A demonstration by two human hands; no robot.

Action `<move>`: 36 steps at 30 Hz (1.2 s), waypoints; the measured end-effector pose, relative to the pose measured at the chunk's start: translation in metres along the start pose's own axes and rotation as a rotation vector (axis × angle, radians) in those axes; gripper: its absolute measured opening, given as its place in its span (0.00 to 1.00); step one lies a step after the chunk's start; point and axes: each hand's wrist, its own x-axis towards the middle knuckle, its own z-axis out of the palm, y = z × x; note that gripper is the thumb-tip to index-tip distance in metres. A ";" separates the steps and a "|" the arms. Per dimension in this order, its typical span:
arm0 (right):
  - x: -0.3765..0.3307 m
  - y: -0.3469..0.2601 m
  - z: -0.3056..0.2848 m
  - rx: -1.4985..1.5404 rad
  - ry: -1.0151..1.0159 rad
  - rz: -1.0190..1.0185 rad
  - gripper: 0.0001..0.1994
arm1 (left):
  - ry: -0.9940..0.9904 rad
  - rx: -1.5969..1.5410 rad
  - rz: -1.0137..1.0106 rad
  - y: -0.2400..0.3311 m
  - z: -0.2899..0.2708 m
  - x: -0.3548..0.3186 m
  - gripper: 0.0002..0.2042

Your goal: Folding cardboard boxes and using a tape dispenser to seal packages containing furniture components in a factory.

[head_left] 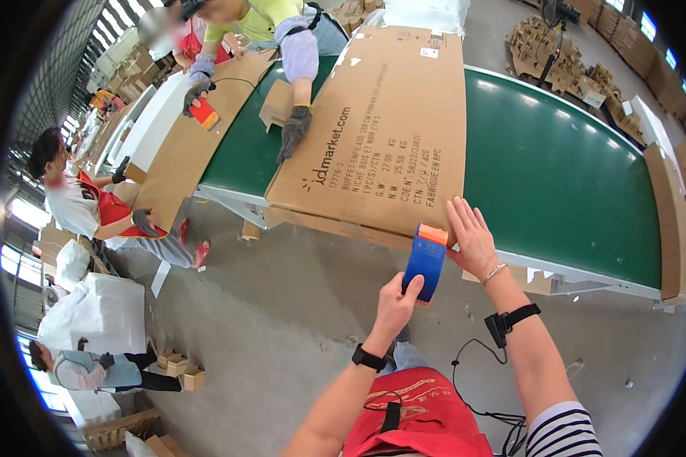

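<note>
A long, flat brown cardboard box [389, 145] with dark print lies on the green conveyor belt [556, 167]. My left hand [396, 305] is closed round a blue tape dispenser with orange ends [425, 266], holding it against the box's near right corner. My right hand [474, 238] rests with fingers stretched out along that corner, beside the dispenser. Across the belt a co-worker in a yellow top [270, 27] leans over the box. One gloved hand [296, 131] of theirs touches its left edge, and the other holds an orange-red tool [205, 114].
A small folded cardboard piece [277, 105] sits on the belt left of the box. A long cardboard sheet [183, 152] lies farther left, next to a person in a red apron [107, 204]. At the belt's right end stands a cardboard panel [667, 221]. Cables [503, 415] hang by my right arm.
</note>
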 end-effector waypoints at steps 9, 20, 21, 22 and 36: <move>-0.001 -0.004 -0.013 -0.079 -0.023 -0.068 0.48 | 0.098 0.211 -0.079 -0.014 -0.033 -0.110 0.14; 0.005 -0.001 -0.018 -0.096 -0.032 -0.109 0.46 | 0.175 -0.016 -0.258 -0.145 -0.013 0.018 0.23; 0.005 -0.001 -0.016 -0.095 -0.009 -0.132 0.45 | 0.151 0.109 -0.222 -0.143 -0.004 0.047 0.23; 0.005 -0.002 -0.016 -0.096 -0.007 -0.154 0.44 | 0.133 0.236 -0.189 -0.149 0.003 0.064 0.24; 0.028 0.070 -0.028 0.080 -0.099 -0.480 0.41 | 0.524 0.167 -0.443 -0.101 0.151 -0.085 0.19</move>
